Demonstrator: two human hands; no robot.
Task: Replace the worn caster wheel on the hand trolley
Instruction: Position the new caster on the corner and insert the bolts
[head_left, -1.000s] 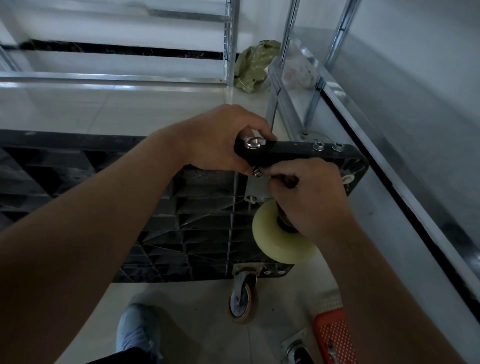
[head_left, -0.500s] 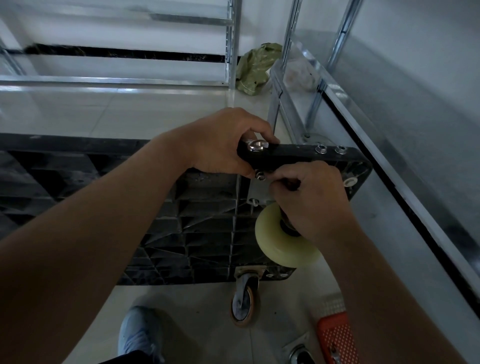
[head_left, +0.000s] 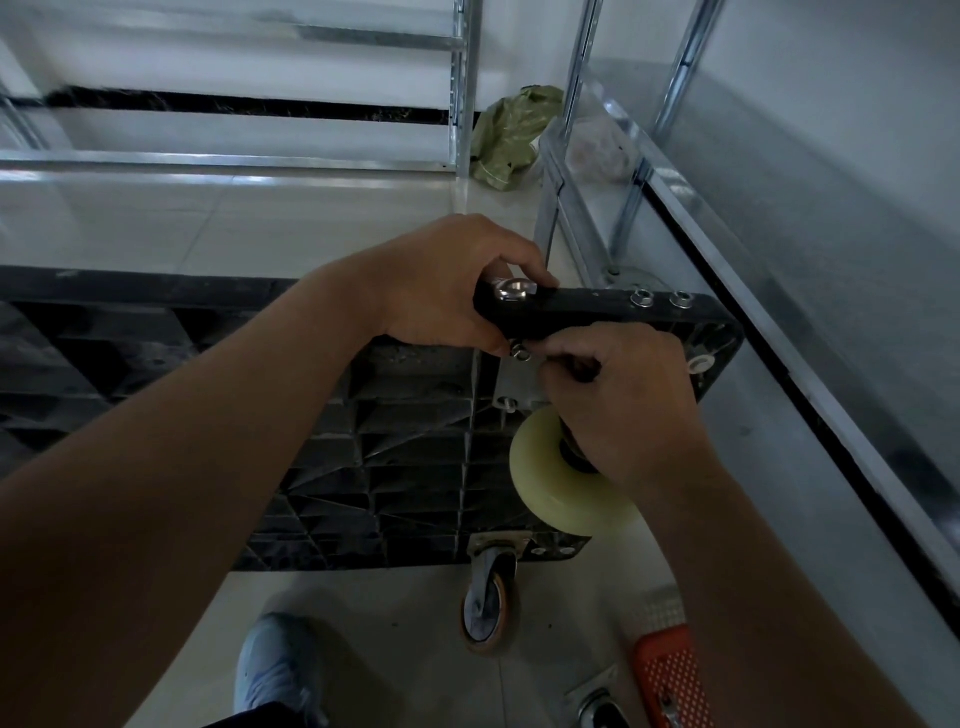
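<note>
We see left hand (head_left: 447, 283) gripping trolley deck (head_left: 597, 312) edge | right hand (head_left: 621, 400) pinching bolt at caster plate | cream wheel (head_left: 550, 483) at its 7 o'clock

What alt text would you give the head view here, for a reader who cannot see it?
A person's two hands work at the upper edge of a black trolley deck tipped on its side: the left hand grips the edge by a steel bolt head, the right hand works at the mounting plate of a cream caster wheel. A worn orange-rimmed caster hangs below.
</note>
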